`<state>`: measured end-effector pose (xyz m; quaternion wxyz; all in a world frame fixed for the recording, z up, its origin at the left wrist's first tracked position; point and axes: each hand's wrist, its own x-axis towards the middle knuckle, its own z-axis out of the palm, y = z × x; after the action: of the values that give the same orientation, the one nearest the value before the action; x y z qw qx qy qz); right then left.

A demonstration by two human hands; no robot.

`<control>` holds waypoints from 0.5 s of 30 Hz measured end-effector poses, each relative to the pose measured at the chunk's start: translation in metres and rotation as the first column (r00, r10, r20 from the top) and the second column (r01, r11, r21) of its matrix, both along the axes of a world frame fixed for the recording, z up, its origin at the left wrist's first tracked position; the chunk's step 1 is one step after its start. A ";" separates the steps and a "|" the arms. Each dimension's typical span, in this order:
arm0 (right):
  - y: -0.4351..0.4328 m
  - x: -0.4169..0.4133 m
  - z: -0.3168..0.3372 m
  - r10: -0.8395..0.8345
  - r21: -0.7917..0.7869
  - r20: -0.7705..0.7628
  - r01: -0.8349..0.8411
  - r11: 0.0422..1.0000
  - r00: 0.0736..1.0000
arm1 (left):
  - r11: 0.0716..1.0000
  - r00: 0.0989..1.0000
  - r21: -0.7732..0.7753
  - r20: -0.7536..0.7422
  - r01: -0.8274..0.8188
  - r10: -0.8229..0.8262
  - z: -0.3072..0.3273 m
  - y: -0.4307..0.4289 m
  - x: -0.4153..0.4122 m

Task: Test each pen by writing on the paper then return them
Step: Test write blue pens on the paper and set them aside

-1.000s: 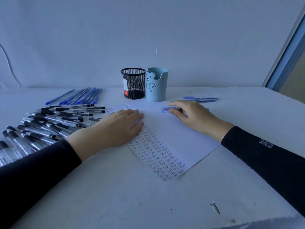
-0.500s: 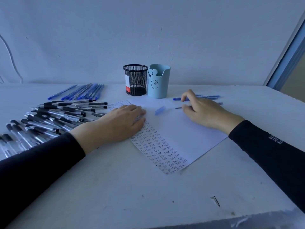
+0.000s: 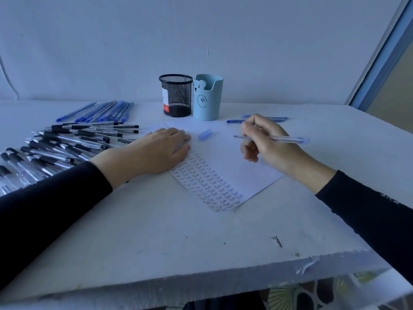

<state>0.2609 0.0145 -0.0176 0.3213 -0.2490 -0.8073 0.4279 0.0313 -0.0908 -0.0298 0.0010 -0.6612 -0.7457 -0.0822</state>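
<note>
A: Worktop (image 3: 156,231) white, pale wall behind. Paper (image 3: 225,157) pos.?
B: Centre, angled. L hand (image 3: 156,151) lies flat on its L edge, fingers straight, covering part of the "Test" rows.
A: R hand?
B: R hand (image 3: 268,144) over paper, fingers pinching uncapped pen (image 3: 288,139), approx. level, tip pointing L. Cap (image 3: 205,134) lies on paper between hands.
A: Obscured items?
B: Black pens (image 3: 67,144) cut off at frame L; blue pens (image 3: 274,118) partly behind R hand.

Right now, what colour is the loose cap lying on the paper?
The loose cap on the paper is light blue; the head view shows it best.
</note>
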 end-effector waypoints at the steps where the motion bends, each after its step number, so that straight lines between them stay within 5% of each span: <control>1: -0.005 0.003 0.001 0.019 -0.064 -0.015 -0.020 0.998 1.000 | 1.000 1.000 -0.001 0.000 0.000 0.000 0.000 0.000 0.000; 4: -0.019 0.014 0.001 0.119 -0.229 -0.028 -0.122 0.966 0.992 | 1.000 1.000 -0.003 0.005 0.002 -0.002 0.000 0.001 -0.001; 15: -0.052 0.018 -0.011 0.008 -0.054 0.080 -0.003 0.999 0.997 | 1.000 1.000 0.018 0.012 0.006 -0.007 -0.002 0.002 -0.002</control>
<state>0.2792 -0.0373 -0.0285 0.2805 -0.2723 -0.8084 0.4401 0.0296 -0.0891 -0.0319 0.0020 -0.6630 -0.7428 -0.0930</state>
